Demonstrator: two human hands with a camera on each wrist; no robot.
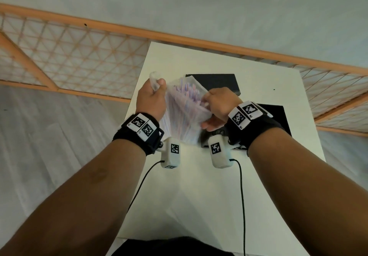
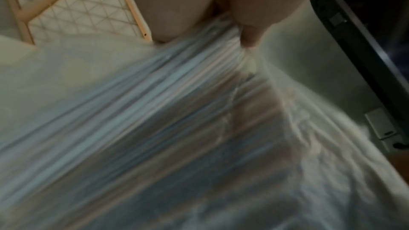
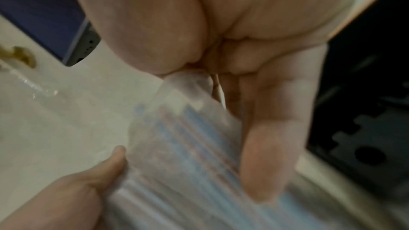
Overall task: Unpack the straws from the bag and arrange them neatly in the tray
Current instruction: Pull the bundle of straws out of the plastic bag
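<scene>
Gripped above the white table [image 1: 199, 186] at its mouth by left hand [image 1: 152, 100] and right hand [image 1: 217, 104], fingers curled on film: clear bag [image 1: 191, 116], straws [image 1: 185, 100] running lengthwise away from the body, black tray [image 1: 278, 116] just right.

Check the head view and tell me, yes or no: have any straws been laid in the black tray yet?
No: the straws all sit inside the clear bag held by both hands above the table, and none show in the black tray.
</scene>
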